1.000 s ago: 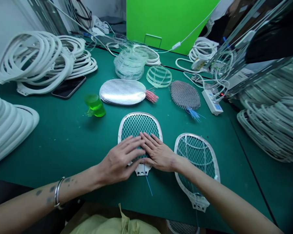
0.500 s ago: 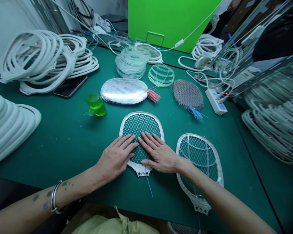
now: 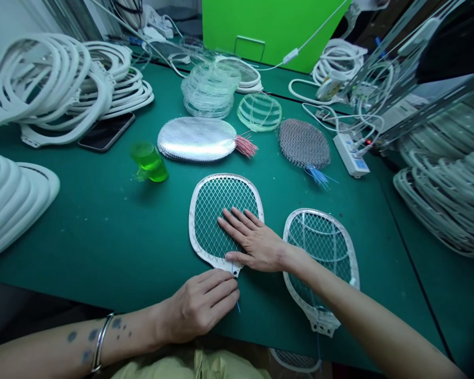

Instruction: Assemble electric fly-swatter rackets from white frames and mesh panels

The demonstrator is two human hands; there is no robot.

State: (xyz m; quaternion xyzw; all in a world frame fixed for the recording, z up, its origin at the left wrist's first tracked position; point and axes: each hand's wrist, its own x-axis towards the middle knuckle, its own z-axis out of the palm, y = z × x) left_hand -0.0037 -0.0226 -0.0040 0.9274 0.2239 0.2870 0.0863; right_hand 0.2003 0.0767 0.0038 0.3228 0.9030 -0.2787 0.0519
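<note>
From here I see the right hand (image 3: 256,243) flat on the mesh of a swatter frame (image 3: 217,210), fingers spread, near the front edge of the desk (image 3: 102,237). The left hand (image 3: 199,305) sits at the frame's neck, fingers close together beside a thin blue wire (image 3: 238,306); I cannot tell whether they grip it. Another swatter frame (image 3: 319,247) lies just right of the right hand.

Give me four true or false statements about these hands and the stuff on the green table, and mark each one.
The right hand rests on the mesh of a white-framed swatter head: true.
The left hand lies on the silver oval mesh: false, it is at the lower end of the swatter head, beside a thin blue wire.
A metal bangle circles the left wrist: true.
The phone lies right of the power strip: false, it lies left of it.
</note>
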